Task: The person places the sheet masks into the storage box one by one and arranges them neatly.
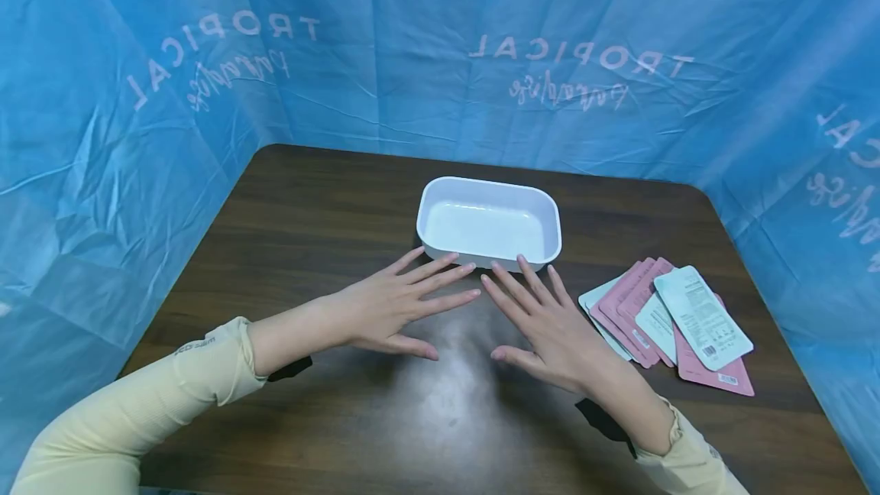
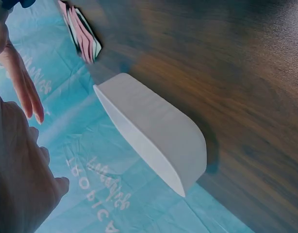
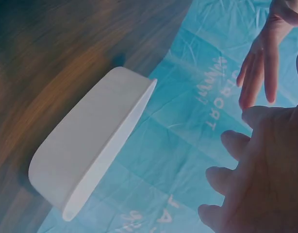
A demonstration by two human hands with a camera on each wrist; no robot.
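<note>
Head view gives me a white tray (image 1: 481, 229) on the worktop (image 1: 330, 220), just beyond both hands, hollow side up. Its long axis runs side to side, roughly along the far edge, right end slightly nearer the camera. I judge the handling hardly begun: nothing is gripped, and the pink and pale green packets (image 1: 703, 315) I can see lie outside the tray, so whatever they need is left. Left hand (image 1: 395, 304) and right hand (image 1: 553, 331) are spread, fingers apart; both wrist views show me them off the tray. The packets overlap right of the right hand; blue sheeting (image 1: 426, 37) hangs behind.
</note>
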